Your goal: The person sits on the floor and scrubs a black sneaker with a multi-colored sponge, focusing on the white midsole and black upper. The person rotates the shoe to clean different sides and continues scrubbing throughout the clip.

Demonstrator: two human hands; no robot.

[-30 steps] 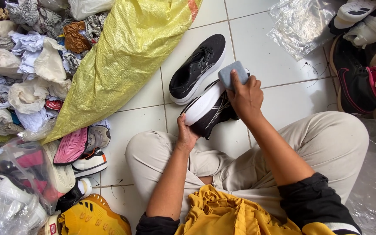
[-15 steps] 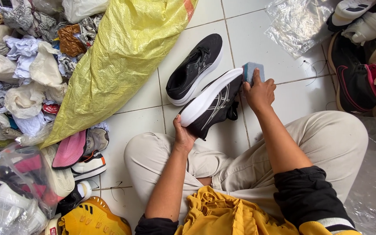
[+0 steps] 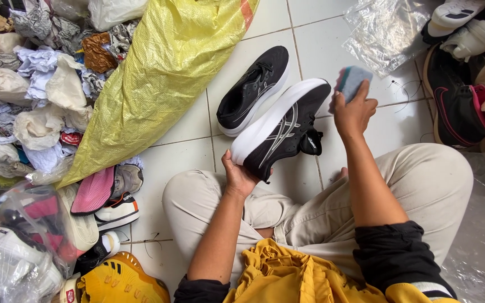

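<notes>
My left hand (image 3: 237, 177) grips the heel of a black running shoe with a thick white sole (image 3: 280, 128), held tilted on its side above my lap. A grey-blue sponge (image 3: 351, 82) is pinched in my right hand (image 3: 355, 112), just past the shoe's toe and clear of it. The matching black shoe (image 3: 254, 90) lies on the white tiled floor right behind the held one. I sit cross-legged in beige trousers.
A big yellow woven sack (image 3: 158, 73) leans at the left over a heap of crumpled paper (image 3: 29, 84). Shoes in plastic bags (image 3: 18, 241) and a yellow shoe (image 3: 119, 280) lie at the lower left. More shoes (image 3: 461, 84) and a clear plastic bag (image 3: 385, 31) sit at the right.
My right hand has slid the sponge along the white sole from the middle out past the toe, rightward. The shoe has turned slightly, showing more of its side.
</notes>
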